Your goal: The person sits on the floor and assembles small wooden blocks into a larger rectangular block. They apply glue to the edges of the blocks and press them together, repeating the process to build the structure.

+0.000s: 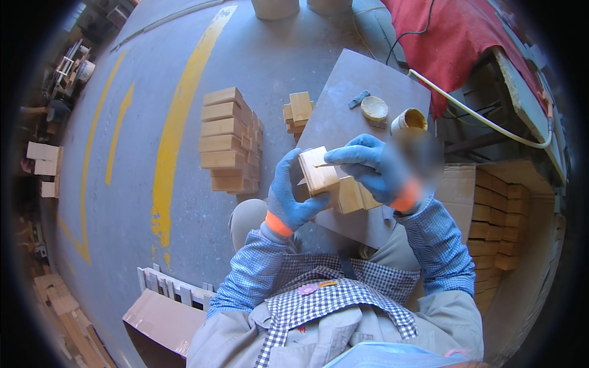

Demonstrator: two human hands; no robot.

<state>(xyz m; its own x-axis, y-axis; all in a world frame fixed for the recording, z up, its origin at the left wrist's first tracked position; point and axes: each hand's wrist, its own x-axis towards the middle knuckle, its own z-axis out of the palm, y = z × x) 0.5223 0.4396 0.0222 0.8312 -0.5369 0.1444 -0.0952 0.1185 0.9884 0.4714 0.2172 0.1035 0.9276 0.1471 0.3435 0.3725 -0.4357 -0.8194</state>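
Both my hands wear blue gloves with orange cuffs. My left hand (289,191) is closed around a pale wooden block (320,174), tilted up in front of my lap. Pinched in my right hand (367,161) is a thin stick-like tool (323,165), its tip at the block's upper face; most of its length is hidden by the fingers. Just beyond and below the hands, more wooden blocks (351,196) lie on a grey board (346,89). A round dish (374,108), an open can (413,119) with yellowish smears, and a small blue-grey piece (359,99) sit farther back.
A tall stack of wooden blocks (228,138) stands on the floor to the left, with a smaller pile (300,109) beside the board. At right, a cardboard box (540,245) holds stacked blocks. A pale hose (478,113) crosses before a red cloth (451,37). Another carton (165,322) is lower left.
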